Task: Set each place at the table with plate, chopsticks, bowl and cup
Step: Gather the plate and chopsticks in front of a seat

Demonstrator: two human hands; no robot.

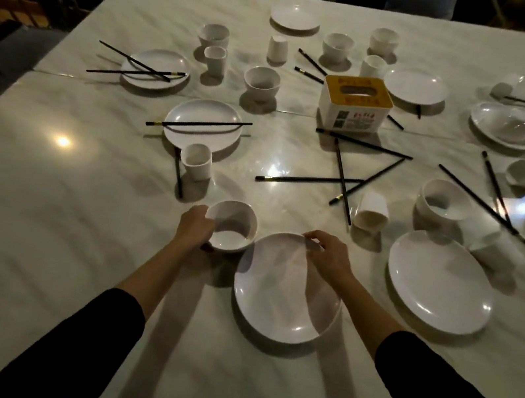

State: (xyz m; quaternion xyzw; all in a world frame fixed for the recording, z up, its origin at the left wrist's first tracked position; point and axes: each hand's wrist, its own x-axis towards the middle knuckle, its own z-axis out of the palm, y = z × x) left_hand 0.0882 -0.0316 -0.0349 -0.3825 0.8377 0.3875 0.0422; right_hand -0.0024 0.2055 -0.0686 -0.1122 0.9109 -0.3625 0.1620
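Overall, the pale marble-patterned tabletop fills the frame and carries scattered white tableware.

The near plate lies at lower centre, flat on the tabletop. A second plate lies at lower right, well apart from both hands. A third plate sits at centre left with a single chopstick laid across it. The tissue box, white with a yellow top, stands at upper centre.

Right hand: fingers curled, pinching the far rim of the near plate.

Left hand: fingers wrapped round the left wall of the held bowl, which sits just beside the upper left rim of the near plate.

A spare bowl stands at centre right. An upright cup stands just beside the lower edge of the third plate. A tipped cup lies on its side right of centre. Loose chopsticks, black, lie crossed at frame centre, between the tissue box and the tipped cup.
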